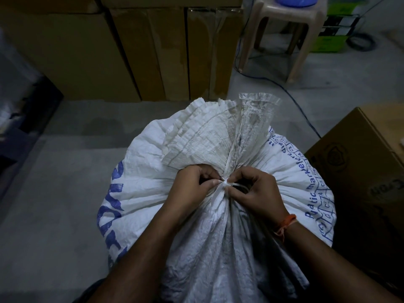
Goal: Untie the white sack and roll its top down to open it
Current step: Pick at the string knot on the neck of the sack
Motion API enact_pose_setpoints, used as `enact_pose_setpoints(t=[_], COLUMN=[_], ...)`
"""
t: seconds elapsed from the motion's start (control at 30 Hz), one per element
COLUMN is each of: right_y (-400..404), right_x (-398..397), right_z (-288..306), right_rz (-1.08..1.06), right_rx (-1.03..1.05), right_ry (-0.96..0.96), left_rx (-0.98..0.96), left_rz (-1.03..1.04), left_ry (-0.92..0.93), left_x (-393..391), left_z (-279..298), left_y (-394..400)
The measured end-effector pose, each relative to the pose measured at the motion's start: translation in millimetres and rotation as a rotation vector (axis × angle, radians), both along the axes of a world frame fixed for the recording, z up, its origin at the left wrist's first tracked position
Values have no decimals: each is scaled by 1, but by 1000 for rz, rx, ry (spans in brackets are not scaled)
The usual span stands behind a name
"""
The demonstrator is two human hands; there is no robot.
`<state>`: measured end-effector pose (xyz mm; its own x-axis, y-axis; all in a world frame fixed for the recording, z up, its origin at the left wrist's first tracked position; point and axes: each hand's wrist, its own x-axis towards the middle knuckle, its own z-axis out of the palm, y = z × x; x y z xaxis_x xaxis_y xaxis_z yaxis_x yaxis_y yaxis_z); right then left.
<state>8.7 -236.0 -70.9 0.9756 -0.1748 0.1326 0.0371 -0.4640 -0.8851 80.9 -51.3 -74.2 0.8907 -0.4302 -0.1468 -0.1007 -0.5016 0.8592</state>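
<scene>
A full white woven sack (153, 193) with blue print stands on the floor right in front of me. Its neck is gathered and bound by a white plastic string (225, 184), and the loose top (218, 127) fans out beyond the knot. My left hand (192, 186) pinches the string at the knot from the left. From the right, my right hand (255, 191), with an orange thread band on its wrist, pinches the same knot. The fingertips of both hands nearly touch over the knot.
Tall cardboard boxes (131, 51) line the wall behind the sack. A brown carton (360, 171) stands close on the right. A beige plastic stool (279, 38) with a blue bowl (295, 1) stands at the back right, and a dark cable (290, 95) runs across the grey floor.
</scene>
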Motion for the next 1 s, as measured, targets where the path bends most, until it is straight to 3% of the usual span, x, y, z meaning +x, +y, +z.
enact_pose_setpoints(t=[0.57, 1.0], right_y=[0, 0], right_x=[1, 1], right_z=[-2, -2], right_rz=[4, 5], right_rx=[-6, -6], right_ry=[5, 8], left_rx=[-54, 11], left_rz=[-35, 2], left_ry=[-6, -3], left_x=[-5, -3], left_z=[1, 3], left_y=[-7, 0])
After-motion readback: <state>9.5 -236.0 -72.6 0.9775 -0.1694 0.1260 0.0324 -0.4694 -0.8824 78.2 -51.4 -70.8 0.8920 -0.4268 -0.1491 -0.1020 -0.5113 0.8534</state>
